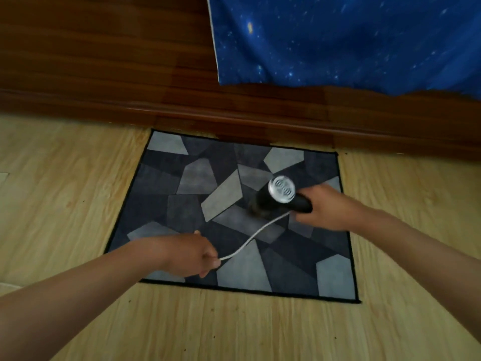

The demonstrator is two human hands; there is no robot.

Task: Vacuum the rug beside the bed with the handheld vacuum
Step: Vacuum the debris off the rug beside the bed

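Looking down from the head view, we are gripping the handheld vacuum (276,199) in our right hand (326,207), fingers (303,218) curled round its black handle. Its round silver end cap is facing up at us and its mouth is pressing down onto the right middle of the rug (182,212). The body's long axis is tilting down and to the left from the hand, so most of the rug yet to be covered is lying to the left of the nozzle and toward us. Our left hand (188,254) is pinching the thin white cord (253,237), which is sagging in a loose curve back to the handle. The rug looks low-piled, with angular grey and charcoal patches inside a black border. It is lying flat on the pale wood-grain floor (65,178), touching the glossy dark wooden bed frame (234,110), over which a blue starry sheet (351,40) is hanging.
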